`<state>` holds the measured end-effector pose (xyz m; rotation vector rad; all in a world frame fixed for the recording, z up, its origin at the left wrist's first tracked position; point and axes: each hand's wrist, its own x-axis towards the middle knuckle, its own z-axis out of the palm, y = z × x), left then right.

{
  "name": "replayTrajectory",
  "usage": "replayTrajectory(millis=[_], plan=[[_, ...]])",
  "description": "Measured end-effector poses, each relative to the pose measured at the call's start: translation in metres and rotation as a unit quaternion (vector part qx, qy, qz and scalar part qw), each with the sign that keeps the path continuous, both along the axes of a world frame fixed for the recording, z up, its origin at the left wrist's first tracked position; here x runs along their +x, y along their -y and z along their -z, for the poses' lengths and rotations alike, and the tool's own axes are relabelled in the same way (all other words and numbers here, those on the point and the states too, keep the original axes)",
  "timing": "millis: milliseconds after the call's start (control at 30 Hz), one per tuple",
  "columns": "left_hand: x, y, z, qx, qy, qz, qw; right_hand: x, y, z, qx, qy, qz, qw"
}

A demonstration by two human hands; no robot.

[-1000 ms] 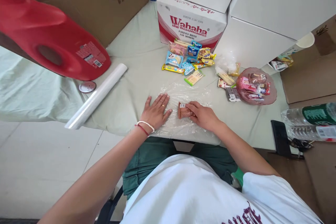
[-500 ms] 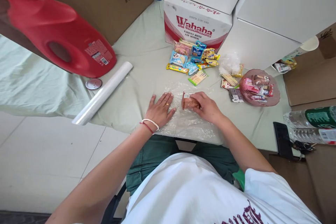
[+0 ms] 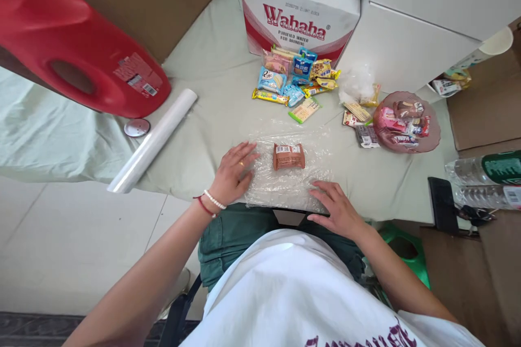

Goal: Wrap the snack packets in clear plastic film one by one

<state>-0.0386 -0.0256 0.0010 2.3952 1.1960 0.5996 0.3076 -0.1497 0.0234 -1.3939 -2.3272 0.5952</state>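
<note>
Roll [image 3: 152, 142], long and pale, lies aslant on the cloth [image 3: 195, 152]. Right of it, the left hand [image 3: 233, 171] is palm down, unclenched, fingers extended and slightly bent at the left edge of a clear plastic sheet [image 3: 272, 188]; whether it presses there I cannot tell. Brown packet [image 3: 288, 157] rests on the sheet, between the hands and clear of both. The right hand [image 3: 337, 209], empty, holds its fingers loosely apart with the thumb spread, near the sheet's lower right edge. Farther right stands a pink bowl [image 3: 432, 138] of wrapped snacks [image 3: 393, 119].
</note>
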Motion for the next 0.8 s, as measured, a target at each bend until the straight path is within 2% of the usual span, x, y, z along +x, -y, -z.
replayTrajectory(millis=[67,133,233,367,467,567,667,733,800], plan=[[-0.012,0.014,-0.003,-0.009,-0.013,0.077,0.997,-0.001,0.014,0.012,0.005,-0.001,0.020,1.000],[-0.021,0.028,-0.003,-0.030,-0.043,0.134,0.990,-0.002,0.017,0.019,0.009,-0.022,0.039,0.999],[-0.029,0.041,0.001,-0.042,-0.087,0.140,0.985,0.000,0.005,0.015,-0.018,-0.056,0.038,0.998],[-0.024,0.034,0.003,-0.050,-0.047,0.075,0.995,0.009,-0.028,-0.009,-0.095,-0.085,0.034,0.991],[-0.012,0.012,0.000,-0.057,0.014,-0.002,0.998,0.017,-0.064,-0.023,-0.132,-0.113,0.073,0.982],[0.004,-0.019,0.002,-0.047,0.006,-0.086,0.995,0.022,-0.105,-0.029,-0.158,-0.103,0.113,0.976],[0.015,-0.048,0.007,-0.011,-0.031,-0.181,0.983,0.022,-0.140,-0.032,-0.142,0.051,0.151,0.977],[0.016,-0.060,0.008,0.015,-0.032,-0.232,0.972,0.016,-0.156,-0.038,-0.088,0.169,0.173,0.966],[0.011,-0.064,0.004,0.038,-0.020,-0.266,0.963,0.006,-0.166,-0.044,-0.031,0.224,0.177,0.958]])
